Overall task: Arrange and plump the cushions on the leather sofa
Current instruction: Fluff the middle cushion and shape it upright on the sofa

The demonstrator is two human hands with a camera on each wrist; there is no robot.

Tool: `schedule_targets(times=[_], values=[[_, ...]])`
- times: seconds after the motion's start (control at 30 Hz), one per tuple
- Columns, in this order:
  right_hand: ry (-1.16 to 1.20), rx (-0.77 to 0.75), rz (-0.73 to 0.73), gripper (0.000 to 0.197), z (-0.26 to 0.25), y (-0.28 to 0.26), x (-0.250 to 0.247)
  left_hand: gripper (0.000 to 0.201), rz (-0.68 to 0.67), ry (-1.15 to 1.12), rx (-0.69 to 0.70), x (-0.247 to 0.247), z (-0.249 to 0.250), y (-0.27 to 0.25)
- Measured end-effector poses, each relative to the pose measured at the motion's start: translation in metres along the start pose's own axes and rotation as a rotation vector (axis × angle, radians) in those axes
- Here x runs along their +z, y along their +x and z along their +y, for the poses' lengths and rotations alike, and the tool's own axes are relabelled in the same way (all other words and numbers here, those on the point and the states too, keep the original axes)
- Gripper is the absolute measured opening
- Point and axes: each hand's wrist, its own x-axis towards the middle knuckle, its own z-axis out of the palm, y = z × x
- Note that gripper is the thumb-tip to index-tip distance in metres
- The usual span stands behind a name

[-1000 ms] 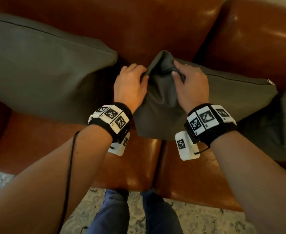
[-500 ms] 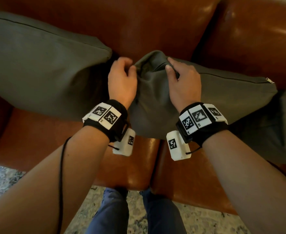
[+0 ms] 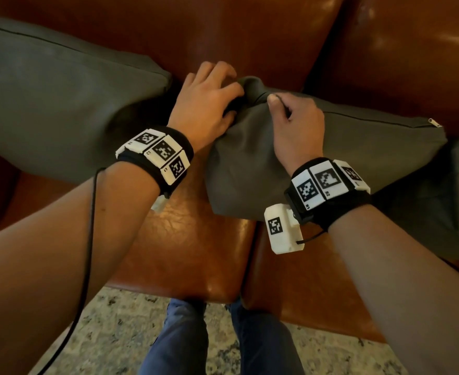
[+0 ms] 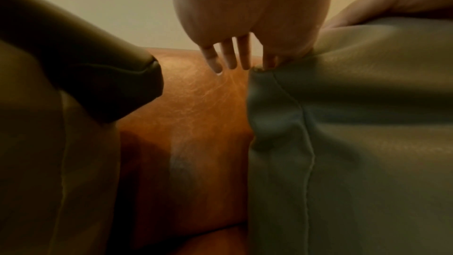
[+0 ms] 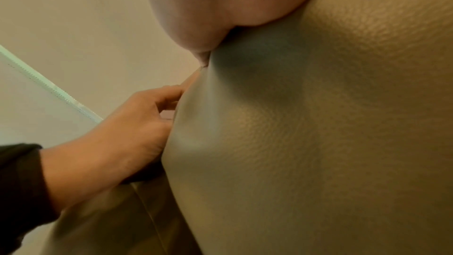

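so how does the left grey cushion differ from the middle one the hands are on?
The left cushion lies untouched with a squared, filled-out corner; the middle cushion has its corner bunched, held between the left hand and right hand. A zip pull shows on the middle cushion, none on the left. Both are grey-green and lean on the sofa back.

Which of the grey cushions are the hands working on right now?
The middle cushion, the one with the zipper pull at its right end. Both the left hand and right hand grip its bunched corner; the left cushion lies untouched.
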Motion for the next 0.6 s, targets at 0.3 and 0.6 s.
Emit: schedule_targets(times=[0.3,0.6], values=[[0.052,0.024,-0.003,0.038,-0.002,0.002,0.003,0.031,-0.058,-0.005,-0.010,0.012,0.002,0.005],[0.019,-0.008,-0.019,0.034,-0.007,0.002,0.002,0.022,-0.008,-0.102,-0.088,0.014,-0.004,0.007]])
